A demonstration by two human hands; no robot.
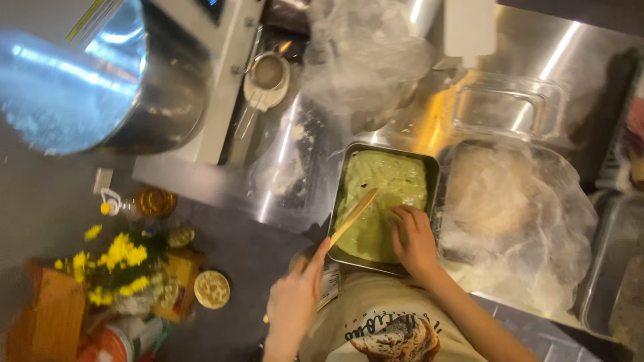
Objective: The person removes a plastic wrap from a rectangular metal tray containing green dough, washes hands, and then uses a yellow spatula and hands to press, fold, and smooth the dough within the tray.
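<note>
A dark rectangular baking pan filled with pale green batter sits on the steel counter in front of me. My left hand grips a thin wooden stick whose far end rests on the batter near the pan's middle. My right hand lies at the pan's near right corner, fingers spread on the batter and rim.
A plastic-covered bowl of dough stands right of the pan, a clear container behind it. A large steel mixer bowl hangs at upper left. A small sieve, crumpled plastic, an oil bottle and yellow flowers lie around.
</note>
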